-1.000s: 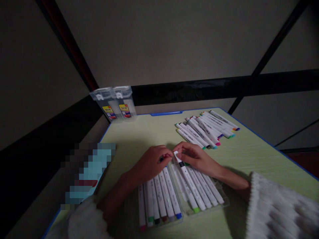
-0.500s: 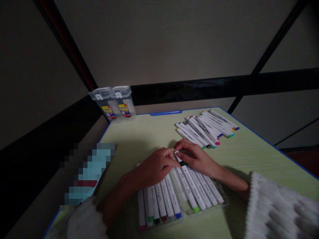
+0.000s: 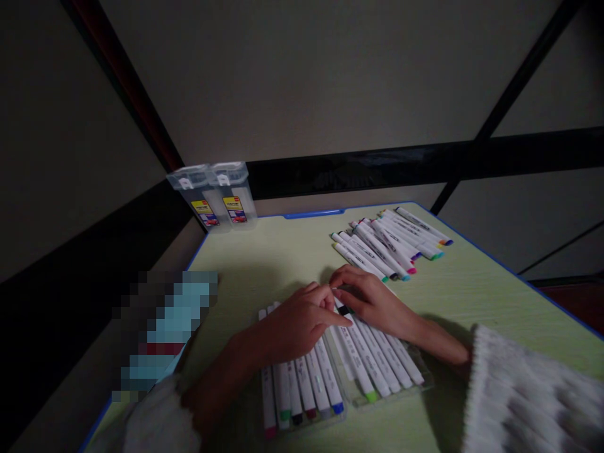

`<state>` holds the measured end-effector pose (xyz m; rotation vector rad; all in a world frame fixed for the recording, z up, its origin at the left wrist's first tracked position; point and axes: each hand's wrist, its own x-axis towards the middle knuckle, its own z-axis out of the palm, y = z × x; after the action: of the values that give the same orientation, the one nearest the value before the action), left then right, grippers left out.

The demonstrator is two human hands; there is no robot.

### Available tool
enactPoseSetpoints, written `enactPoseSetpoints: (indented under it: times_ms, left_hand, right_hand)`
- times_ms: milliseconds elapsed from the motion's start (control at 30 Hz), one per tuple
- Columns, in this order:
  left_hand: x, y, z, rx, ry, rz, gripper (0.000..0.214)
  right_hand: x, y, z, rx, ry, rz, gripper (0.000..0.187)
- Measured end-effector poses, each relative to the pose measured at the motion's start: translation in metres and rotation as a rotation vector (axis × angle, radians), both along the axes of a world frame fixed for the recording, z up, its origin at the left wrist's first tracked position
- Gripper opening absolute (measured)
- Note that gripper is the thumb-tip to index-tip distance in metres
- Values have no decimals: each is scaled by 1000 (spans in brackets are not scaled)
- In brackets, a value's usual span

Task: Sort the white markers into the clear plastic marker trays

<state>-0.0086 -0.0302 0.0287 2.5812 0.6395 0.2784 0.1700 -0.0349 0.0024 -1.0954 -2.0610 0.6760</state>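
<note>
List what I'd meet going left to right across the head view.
Left clear plastic box, right clear plastic box, pink-ended white marker, black-ended white marker, blue-ended white marker, lime-green-ended white marker, right arm's white textured fabric sleeve.

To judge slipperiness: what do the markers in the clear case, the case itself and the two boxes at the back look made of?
Markers: probably plastic, satin; smooth, even white barrels.
Case: likely clear plastic, glossy; the tabletop shows through its rim.
Boxes: seemingly plastic, translucent; their walls look cloudy.
</note>
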Motion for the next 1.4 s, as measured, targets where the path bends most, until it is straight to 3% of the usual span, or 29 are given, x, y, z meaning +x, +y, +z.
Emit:
enactPoseSetpoints:
  times_ms: [1400]
  left_hand:
    - [3, -4, 1, 119, 143, -28, 32]
  right_hand:
    - [1, 1, -4, 8, -21, 22, 17]
